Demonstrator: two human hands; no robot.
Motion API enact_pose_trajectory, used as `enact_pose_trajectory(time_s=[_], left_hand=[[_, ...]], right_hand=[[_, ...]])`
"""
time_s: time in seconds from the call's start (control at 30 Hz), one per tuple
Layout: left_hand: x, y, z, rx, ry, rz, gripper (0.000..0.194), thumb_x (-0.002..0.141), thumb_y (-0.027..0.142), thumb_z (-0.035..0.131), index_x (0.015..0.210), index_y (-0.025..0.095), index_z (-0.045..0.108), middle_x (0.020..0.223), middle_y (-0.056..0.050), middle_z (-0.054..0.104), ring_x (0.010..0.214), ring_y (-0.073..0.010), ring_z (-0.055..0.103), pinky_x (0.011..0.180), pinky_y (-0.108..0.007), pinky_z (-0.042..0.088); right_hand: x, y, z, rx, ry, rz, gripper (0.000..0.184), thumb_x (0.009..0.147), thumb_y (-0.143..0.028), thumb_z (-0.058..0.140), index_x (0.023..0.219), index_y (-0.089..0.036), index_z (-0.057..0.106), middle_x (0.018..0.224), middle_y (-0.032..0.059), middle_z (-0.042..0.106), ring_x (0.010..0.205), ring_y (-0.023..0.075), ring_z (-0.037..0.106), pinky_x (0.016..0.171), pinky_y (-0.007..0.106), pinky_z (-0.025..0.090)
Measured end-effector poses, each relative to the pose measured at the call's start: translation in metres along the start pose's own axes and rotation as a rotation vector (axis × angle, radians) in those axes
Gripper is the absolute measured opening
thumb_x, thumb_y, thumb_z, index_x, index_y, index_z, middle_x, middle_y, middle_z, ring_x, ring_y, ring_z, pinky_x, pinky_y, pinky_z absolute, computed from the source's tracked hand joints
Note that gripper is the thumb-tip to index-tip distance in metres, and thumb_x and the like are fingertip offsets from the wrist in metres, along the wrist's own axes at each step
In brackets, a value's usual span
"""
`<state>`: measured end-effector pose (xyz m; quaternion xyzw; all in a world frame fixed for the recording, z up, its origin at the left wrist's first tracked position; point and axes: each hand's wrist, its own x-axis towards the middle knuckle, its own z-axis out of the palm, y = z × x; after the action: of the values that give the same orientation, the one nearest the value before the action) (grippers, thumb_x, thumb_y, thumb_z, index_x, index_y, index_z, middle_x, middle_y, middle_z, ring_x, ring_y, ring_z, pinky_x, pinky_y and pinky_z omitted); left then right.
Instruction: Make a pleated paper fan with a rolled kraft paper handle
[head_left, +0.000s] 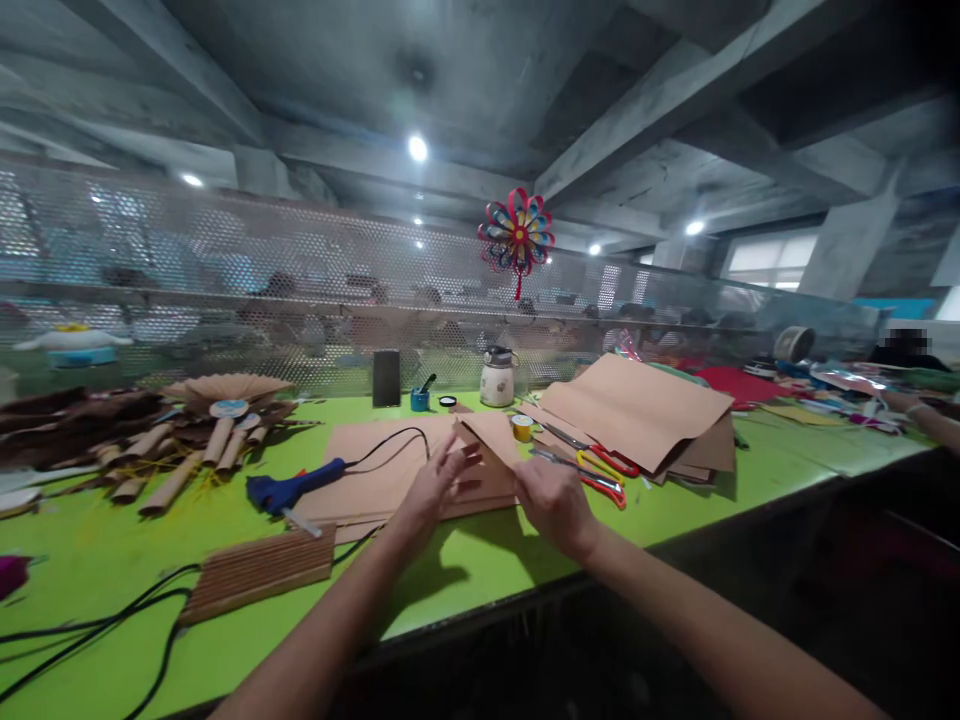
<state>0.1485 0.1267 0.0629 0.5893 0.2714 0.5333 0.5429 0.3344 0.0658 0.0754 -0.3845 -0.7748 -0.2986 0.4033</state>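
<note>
On my feed, right hand (556,503) closed on the edge of a brown paper sheet (495,440), left hand (441,478) beside it, fingers parted, contact unclear to me, sheet tilted up over paper layers (360,450) on the green table (645,520), scissors (616,495) nearby.

Across the upper part of the frame we see a grey concrete ceiling (352,60) with a bright round light (418,148) left of centre. Below it, we find a silvery perforated metal screen (322,250) spanning much of the middle, and a red, blue and yellow looped flower ornament (519,235) hanging just right of centre. At mid-frame, on the lime-green tabletop (720,510), we have a black upright rectangular block (386,378), a small blue pot (420,400) and a white patterned bottle with a grey lid (496,385). At left we notice a tan pleated paper fan (225,388); at right, a flat red sheet (739,383).
</note>
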Motion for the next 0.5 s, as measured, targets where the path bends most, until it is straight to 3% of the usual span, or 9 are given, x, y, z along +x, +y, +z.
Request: enact_pose_trajectory(time_s=[0.13, 0.23, 0.33, 0.5], left_hand=[[-0.01, 0.002, 0.008, -0.076, -0.107, -0.103, 0.079, 0.064, 0.06, 0.081, 0.124, 0.013, 0.059, 0.118, -0.019, 0.067, 0.105, -0.0319, 0.064, 0.086, -0.039, 0.053], [-0.015, 0.007, 0.006, -0.08, -0.095, -0.163, 0.054, 0.073, 0.058, 0.075, 0.099, 0.011, 0.066, 0.083, -0.011, 0.072, 0.077, -0.0232, 0.067, 0.073, -0.034, 0.053], [-0.016, 0.007, 0.001, -0.073, -0.032, -0.189, 0.05, 0.08, 0.063, 0.064, 0.078, 0.014, 0.061, 0.059, -0.002, 0.06, 0.056, -0.0156, 0.057, 0.058, -0.028, 0.047], [-0.012, -0.001, -0.007, -0.007, -0.013, -0.185, 0.05, 0.085, 0.063, 0.057, 0.073, 0.015, 0.062, 0.067, -0.006, 0.064, 0.062, -0.0169, 0.059, 0.061, -0.028, 0.048]], right_hand=[[-0.006, -0.019, 0.031, 0.066, -0.104, -0.058, 0.03, 0.095, -0.011, 0.043, 0.071, -0.017, 0.059, 0.062, 0.0052, 0.059, 0.057, 0.0169, 0.052, 0.056, 0.03, 0.03], [0.002, -0.032, 0.042, 0.148, -0.2, -0.059, 0.026, 0.093, -0.011, 0.044, 0.074, -0.019, 0.06, 0.065, 0.0063, 0.063, 0.061, 0.0193, 0.055, 0.057, 0.031, 0.034], [0.012, -0.036, 0.044, 0.242, -0.275, -0.024, 0.013, 0.091, -0.02, 0.051, 0.084, -0.02, 0.062, 0.072, 0.0079, 0.066, 0.064, 0.0225, 0.057, 0.056, 0.033, 0.038], [0.026, -0.018, 0.049, 0.445, -0.335, 0.014, 0.014, 0.086, -0.033, 0.065, 0.082, -0.02, 0.064, 0.08, 0.0052, 0.065, 0.079, 0.0216, 0.059, 0.069, 0.032, 0.047]])
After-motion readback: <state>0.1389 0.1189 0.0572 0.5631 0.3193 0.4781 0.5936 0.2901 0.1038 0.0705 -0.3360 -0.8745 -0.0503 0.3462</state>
